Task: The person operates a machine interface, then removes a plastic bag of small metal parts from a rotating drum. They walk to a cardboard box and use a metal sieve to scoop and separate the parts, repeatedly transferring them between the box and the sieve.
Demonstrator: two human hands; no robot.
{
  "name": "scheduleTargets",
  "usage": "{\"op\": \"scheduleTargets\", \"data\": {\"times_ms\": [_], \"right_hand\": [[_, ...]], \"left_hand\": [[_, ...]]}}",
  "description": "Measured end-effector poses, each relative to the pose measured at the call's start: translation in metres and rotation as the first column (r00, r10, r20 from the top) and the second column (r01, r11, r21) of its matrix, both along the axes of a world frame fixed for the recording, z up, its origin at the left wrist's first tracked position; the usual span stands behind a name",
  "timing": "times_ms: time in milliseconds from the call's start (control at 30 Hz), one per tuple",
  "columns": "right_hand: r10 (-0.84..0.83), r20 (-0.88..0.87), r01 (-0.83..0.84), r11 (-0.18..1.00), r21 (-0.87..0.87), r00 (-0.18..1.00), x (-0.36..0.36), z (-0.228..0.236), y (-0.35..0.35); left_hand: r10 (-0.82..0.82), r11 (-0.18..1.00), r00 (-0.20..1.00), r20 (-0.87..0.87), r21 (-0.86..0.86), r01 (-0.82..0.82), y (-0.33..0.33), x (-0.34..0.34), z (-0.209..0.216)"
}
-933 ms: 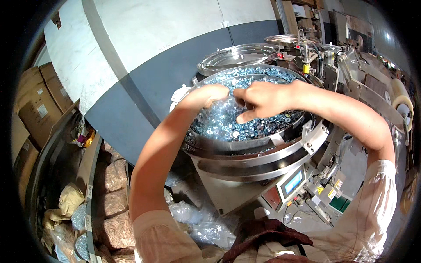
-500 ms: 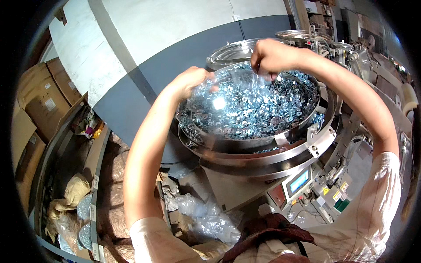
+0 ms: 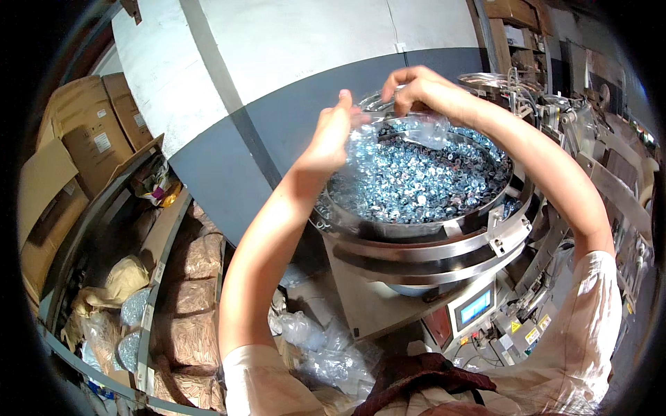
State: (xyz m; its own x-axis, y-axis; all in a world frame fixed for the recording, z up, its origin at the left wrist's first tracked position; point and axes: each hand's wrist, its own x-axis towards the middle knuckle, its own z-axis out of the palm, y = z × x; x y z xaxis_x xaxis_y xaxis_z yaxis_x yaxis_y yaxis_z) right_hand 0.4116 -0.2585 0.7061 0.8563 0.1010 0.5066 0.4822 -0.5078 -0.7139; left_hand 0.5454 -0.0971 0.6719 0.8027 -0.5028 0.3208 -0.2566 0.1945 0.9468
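Note:
A round steel feeder bowl holds a heap of small shiny metal washers. Over its far rim I hold up a clear plastic bag. My left hand grips the bag's left edge, fingers pointing up. My right hand pinches the bag's top from above. The bag hangs slack and see-through over the washers; I cannot tell whether anything is left inside it.
A control box with a small blue screen sits below the bowl. Crumpled clear bags lie near my body. Cardboard boxes and filled sacks fill shelves on the left. More machine parts stand right. A grey-and-white wall rises behind.
Both hands have risen from inside the bowl to above its far rim, lifting the clear bag up off the washers. The view has tilted slightly.

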Motion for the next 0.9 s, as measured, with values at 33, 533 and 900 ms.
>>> {"op": "scheduleTargets", "data": {"times_ms": [33, 533, 900], "right_hand": [[0.048, -0.026, -0.050, 0.996, -0.074, 0.999, 0.000, -0.001, 0.004], [-0.049, 0.065, 0.064, 0.968, -0.243, 0.997, 0.004, -0.011, -0.002], [-0.004, 0.280, 0.097, 0.944, -0.316, 0.960, -0.009, -0.005, 0.000]], "left_hand": [[0.001, 1.000, 1.000, -0.007, -0.002, -0.001, -0.002, -0.003, 0.001], [-0.235, 0.957, 0.856, 0.460, 0.265, 0.120, 0.023, -0.052, 0.016], [-0.230, 0.966, 0.808, 0.542, 0.230, 0.120, 0.019, -0.064, 0.011]]}}
